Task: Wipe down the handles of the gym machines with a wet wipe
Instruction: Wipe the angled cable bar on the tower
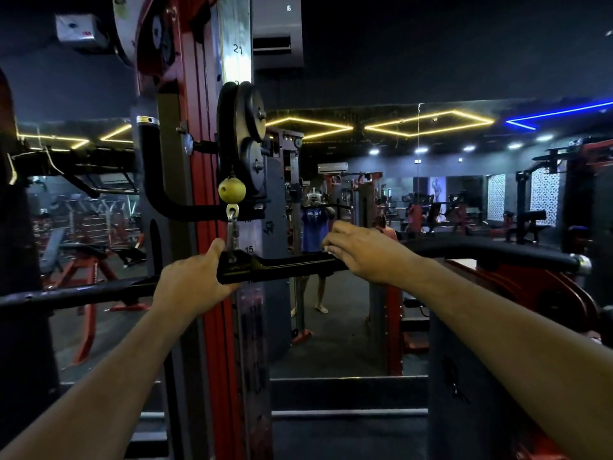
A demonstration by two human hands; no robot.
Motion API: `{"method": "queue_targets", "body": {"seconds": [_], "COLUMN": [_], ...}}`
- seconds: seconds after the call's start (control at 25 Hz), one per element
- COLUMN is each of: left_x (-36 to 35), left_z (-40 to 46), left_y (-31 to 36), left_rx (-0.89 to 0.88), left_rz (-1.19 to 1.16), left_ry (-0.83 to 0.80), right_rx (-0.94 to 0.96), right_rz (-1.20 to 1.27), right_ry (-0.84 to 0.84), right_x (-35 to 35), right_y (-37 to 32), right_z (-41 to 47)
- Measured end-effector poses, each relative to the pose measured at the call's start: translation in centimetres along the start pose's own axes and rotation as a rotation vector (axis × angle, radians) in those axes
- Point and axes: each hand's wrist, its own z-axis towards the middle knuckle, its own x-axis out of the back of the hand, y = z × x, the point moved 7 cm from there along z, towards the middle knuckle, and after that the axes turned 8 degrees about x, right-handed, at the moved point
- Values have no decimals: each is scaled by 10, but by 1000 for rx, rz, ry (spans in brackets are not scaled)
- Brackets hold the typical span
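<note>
Left hand (190, 283) wrapped around the long black pull-down bar (298, 265) just left of its centre bracket, thumb up beside the clip. Right hand (360, 252) curled over the same bar further right, fingers pressing a small white wet wipe (329, 250) onto it, only a sliver of the wipe showing under the fingertips. Bar hanging roughly level from a silver carabiner (232, 232) below a yellow-green stopper ball (232, 189), black pulley wheels (243, 141) stacked above. Directly behind, filling the middle: red upright (207, 194) and a metal rail stamped 21 and 15 (237, 48), with a curved black padded handle (156, 180) bolted on the left. Chrome end cap (583, 263) closing the bar's right tip. Wall mirror (431, 200) beyond, showing a figure in a blue top, benches, red machines, yellow and blue ceiling light strips.
</note>
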Motion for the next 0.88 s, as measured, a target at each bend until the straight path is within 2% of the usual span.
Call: {"method": "queue_targets", "body": {"seconds": [0.28,0.44,0.64,0.88], "left_x": [2,0,-3,4], "left_z": [2,2,3,13], "left_y": [5,8,2,-24], "left_rx": [-30,-46,-69,-128], "left_rz": [7,-18,-23,-15], "left_ry": [12,40,58,90], "right_rx": [-68,-103,-120,-62], "right_rz": [95,68,48,169], "right_ry": [33,84,25,-10], "right_x": [-11,-10,-14,-27], "right_y": [-1,0,-8,-32], "right_z": [-13,-16,-11,-1]}}
